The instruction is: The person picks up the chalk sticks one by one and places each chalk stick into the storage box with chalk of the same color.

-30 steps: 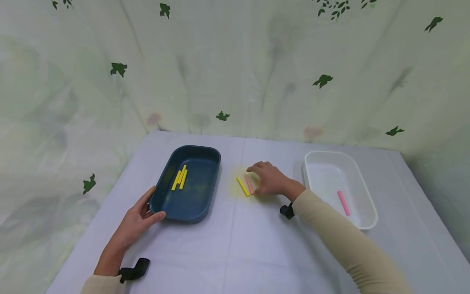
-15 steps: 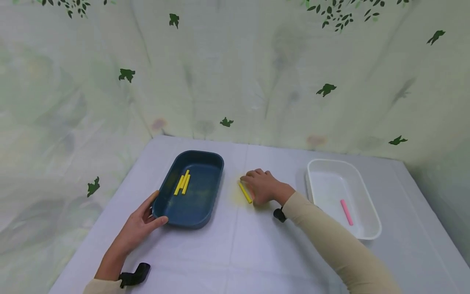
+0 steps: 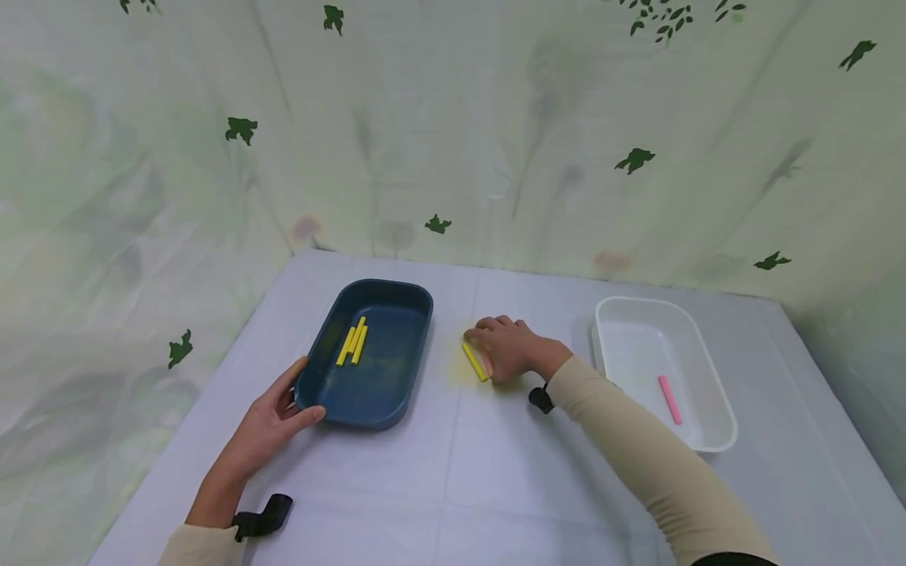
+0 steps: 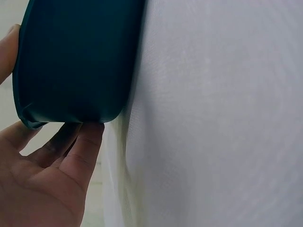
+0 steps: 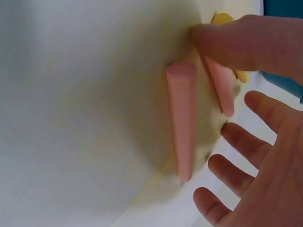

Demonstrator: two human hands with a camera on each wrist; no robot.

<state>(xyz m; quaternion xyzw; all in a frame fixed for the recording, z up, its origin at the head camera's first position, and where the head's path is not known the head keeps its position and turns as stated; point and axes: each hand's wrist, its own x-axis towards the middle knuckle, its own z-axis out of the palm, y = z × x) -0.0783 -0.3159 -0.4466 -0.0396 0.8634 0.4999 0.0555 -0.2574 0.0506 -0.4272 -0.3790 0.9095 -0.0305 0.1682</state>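
My left hand (image 3: 263, 440) holds the near left corner of a dark blue tray (image 3: 375, 397), thumb on the rim and fingers against the outer wall. Several yellow chalk sticks (image 3: 351, 341) lie inside that tray. My right hand (image 3: 511, 350) hovers palm down over loose chalk mid-table, fingers spread. Seen from the right wrist, one pink chalk stick (image 5: 183, 123) lies beneath the palm, untouched. The thumb overlaps another pink chalk stick (image 5: 221, 85), and a yellow chalk stick (image 3: 475, 362) lies just left of it. From above, the hand hides most of the pink chalk.
A white tray (image 3: 637, 338) stands on the right, with a pink chalk stick (image 3: 669, 399) in it, below my right forearm's far side. Yellow dust marks the white tablecloth (image 3: 396, 487) around the loose chalk. A patterned curtain (image 3: 495, 134) hangs behind the table.
My right hand has shifted slightly left and lower, covering more of the pink chalk. The left hand keeps its hold on the blue tray. The head view has tilted a little.
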